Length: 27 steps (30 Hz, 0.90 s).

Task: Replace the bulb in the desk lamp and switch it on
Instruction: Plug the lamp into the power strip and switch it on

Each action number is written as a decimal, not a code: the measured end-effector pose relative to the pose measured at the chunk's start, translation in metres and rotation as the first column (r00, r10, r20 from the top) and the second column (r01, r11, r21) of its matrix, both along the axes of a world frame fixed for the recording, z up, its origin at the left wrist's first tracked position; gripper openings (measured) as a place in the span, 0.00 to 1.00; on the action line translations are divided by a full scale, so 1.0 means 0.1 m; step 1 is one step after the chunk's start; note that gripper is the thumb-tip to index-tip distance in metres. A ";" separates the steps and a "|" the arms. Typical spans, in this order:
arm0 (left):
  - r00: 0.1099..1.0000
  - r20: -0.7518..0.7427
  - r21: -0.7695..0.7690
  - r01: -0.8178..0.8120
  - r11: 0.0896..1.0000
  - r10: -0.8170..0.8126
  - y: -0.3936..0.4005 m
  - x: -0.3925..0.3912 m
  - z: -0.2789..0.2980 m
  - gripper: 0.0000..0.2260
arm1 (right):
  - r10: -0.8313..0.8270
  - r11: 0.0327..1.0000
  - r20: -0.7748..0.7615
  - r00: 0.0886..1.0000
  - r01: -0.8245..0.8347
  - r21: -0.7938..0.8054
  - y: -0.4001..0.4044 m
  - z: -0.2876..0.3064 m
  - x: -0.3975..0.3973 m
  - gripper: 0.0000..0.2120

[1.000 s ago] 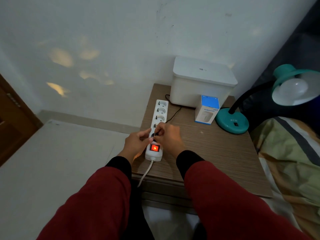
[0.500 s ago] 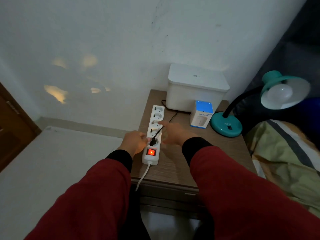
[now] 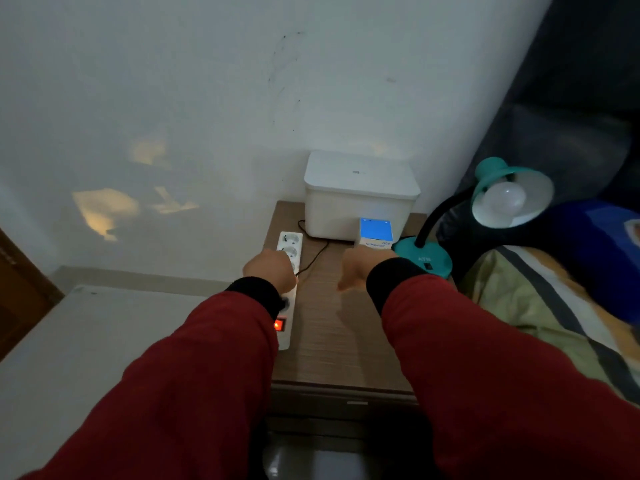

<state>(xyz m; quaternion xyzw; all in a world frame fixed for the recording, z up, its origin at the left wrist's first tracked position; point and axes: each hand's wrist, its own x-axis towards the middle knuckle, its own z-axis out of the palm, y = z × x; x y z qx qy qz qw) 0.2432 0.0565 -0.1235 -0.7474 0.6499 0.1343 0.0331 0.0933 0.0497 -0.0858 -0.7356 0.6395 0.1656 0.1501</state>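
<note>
Desk lamp [image 3: 424, 259] stands at the right rear corner of the bedside table [image 3: 332, 341], teal base just beside the blue-topped bulb box [image 3: 375, 233]; the bulb [image 3: 505, 199] sits in the shade, unlit. Power strip [image 3: 289, 289] lies along the left edge (red switch glowing). Left hand [image 3: 269, 268] rests over the strip, grip indeterminable. Right hand [image 3: 356, 268] hovers apart, fingers hidden.

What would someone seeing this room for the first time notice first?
Probably the glowing red switch on the white power strip at the nightstand's left edge, the brightest spot in the dim room. Next, the teal desk lamp at the right, its unlit white bulb facing the camera. Two red sleeves fill the foreground, with the left hand over the strip.
</note>
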 end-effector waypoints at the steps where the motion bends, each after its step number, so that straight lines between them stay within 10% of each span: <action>1: 1.000 0.001 0.000 0.005 1.000 -0.005 -0.03 -0.06 0.02 0.20 | -0.002 1.000 0.001 1.000 0.002 -0.015 -0.01 0.04 -0.05 0.23; 27: 0.932 -0.256 -0.174 0.218 0.960 -0.258 -0.76 -2.28 -0.50 0.18 | -0.242 0.948 0.325 0.914 0.293 -0.120 -0.54 -0.70 -2.15 0.21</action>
